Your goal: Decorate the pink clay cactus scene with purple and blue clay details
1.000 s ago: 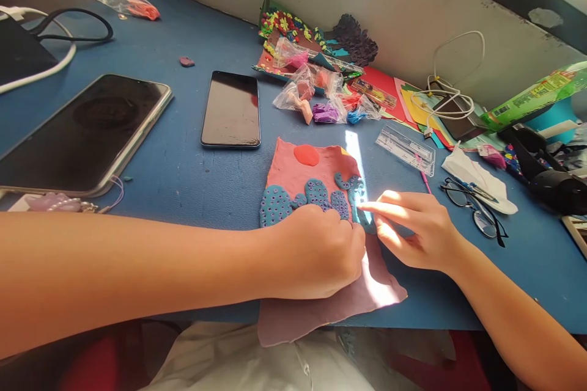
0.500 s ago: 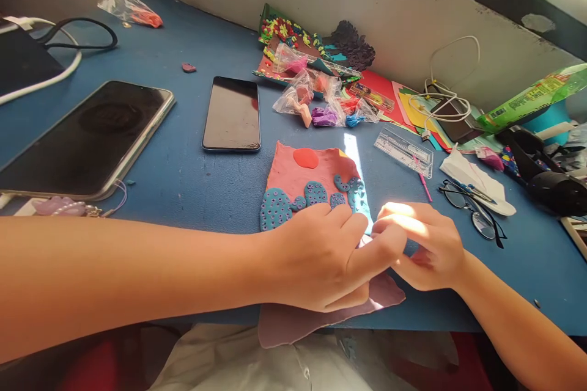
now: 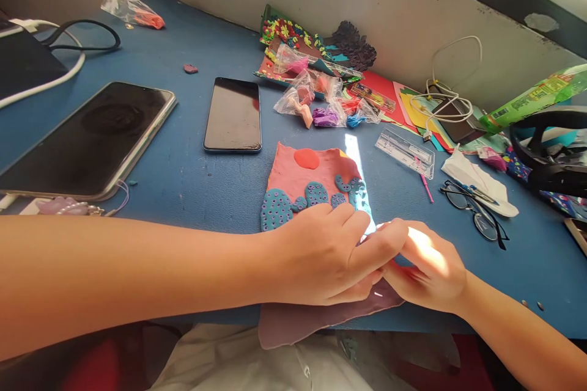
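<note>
My left hand (image 3: 323, 256) lies over the lower part of a pink clay sheet (image 3: 291, 168), its fingers curled inward. Meeting it at the sheet's lower right corner is my right hand (image 3: 428, 266), also with bent, closed fingers. Whatever is pinched between the fingertips is hidden. The pink sheet carries a flat red clay disc (image 3: 306, 159) and blue clay shapes (image 3: 276, 209) dotted with purple rings. Below both hands a mauve clay sheet (image 3: 293, 324) reaches past the table's front edge.
Two phones, a large one (image 3: 87, 134) and a smaller one (image 3: 233, 115), lie left of the clay. Bagged clay pieces (image 3: 325, 116) sit behind it. Rightward are a clear plastic ruler-like piece (image 3: 406, 153), a pink stick (image 3: 425, 188), eyeglasses (image 3: 486, 226) and a black band-shaped object (image 3: 557, 180).
My right hand has shifted slightly down, its fingers tucked closer against my left hand. The black object at the far right has changed position. A second small speck shows near the right table edge.
</note>
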`<act>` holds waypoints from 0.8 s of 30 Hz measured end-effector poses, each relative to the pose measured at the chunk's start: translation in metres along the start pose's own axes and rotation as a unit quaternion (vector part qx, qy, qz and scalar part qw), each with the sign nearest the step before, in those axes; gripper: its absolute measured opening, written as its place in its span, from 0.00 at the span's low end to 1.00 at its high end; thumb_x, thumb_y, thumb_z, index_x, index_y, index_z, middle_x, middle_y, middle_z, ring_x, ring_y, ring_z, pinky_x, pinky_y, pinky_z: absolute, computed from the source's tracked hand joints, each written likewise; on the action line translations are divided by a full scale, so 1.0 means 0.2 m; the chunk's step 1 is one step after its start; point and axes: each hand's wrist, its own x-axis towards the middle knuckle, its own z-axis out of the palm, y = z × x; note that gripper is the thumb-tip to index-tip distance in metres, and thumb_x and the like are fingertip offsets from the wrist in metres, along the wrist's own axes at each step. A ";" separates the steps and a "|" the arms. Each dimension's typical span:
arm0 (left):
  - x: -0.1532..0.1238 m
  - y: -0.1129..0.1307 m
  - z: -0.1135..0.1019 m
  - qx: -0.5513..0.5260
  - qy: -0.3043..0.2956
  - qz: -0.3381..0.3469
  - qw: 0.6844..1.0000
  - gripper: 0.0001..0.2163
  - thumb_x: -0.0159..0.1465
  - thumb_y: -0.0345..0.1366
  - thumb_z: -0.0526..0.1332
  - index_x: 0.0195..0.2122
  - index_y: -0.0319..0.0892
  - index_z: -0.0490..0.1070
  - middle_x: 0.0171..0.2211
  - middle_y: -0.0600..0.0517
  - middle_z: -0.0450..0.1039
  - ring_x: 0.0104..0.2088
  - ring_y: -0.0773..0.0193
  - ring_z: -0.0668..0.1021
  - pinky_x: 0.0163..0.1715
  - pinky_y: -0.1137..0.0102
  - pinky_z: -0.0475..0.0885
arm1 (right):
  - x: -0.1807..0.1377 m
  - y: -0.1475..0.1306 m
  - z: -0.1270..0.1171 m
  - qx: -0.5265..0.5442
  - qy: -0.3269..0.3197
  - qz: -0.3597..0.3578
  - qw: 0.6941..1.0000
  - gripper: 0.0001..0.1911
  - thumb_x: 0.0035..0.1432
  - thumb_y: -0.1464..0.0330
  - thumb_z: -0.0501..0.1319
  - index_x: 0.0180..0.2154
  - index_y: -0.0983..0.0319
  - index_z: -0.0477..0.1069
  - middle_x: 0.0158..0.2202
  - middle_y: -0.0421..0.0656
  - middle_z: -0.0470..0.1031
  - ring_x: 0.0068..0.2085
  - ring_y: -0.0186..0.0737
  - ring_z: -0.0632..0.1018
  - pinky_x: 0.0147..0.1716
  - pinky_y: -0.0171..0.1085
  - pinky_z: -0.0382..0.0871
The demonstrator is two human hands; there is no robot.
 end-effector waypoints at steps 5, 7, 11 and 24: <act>0.00 0.00 0.00 -0.002 -0.001 0.000 1.000 0.16 0.66 0.35 0.45 0.53 0.32 0.52 0.28 0.52 0.70 0.25 0.61 0.71 0.20 0.67 0.64 | -0.01 0.00 -0.01 -0.017 -0.003 -0.003 1.000 0.07 0.66 0.71 0.49 0.34 0.59 0.61 0.19 0.35 0.65 0.20 0.33 0.66 0.20 0.32 0.63; 0.00 0.00 0.00 -0.008 -0.010 -0.003 1.000 0.17 0.66 0.35 0.46 0.54 0.32 0.51 0.29 0.51 0.70 0.26 0.61 0.71 0.20 0.67 0.64 | 0.00 0.00 -0.01 -0.001 -0.005 -0.017 1.000 0.07 0.66 0.72 0.49 0.34 0.59 0.61 0.20 0.36 0.65 0.20 0.33 0.64 0.20 0.32 0.61; 0.00 0.00 0.00 -0.016 -0.012 0.002 1.000 0.17 0.66 0.33 0.46 0.55 0.31 0.50 0.30 0.51 0.70 0.26 0.62 0.70 0.20 0.67 0.63 | 0.00 0.00 0.00 0.029 -0.012 -0.034 0.999 0.08 0.64 0.76 0.49 0.33 0.60 0.59 0.19 0.35 0.61 0.20 0.33 0.58 0.18 0.33 0.55; -0.01 0.00 0.00 0.034 0.019 0.010 0.999 0.10 0.64 0.29 0.48 0.45 0.34 0.61 0.21 0.55 0.64 0.19 0.64 0.66 0.16 0.69 0.57 | 0.01 0.04 -0.02 0.112 -0.024 -0.007 0.993 0.09 0.65 0.75 0.44 0.33 0.59 0.57 0.18 0.35 0.59 0.19 0.32 0.57 0.17 0.33 0.55</act>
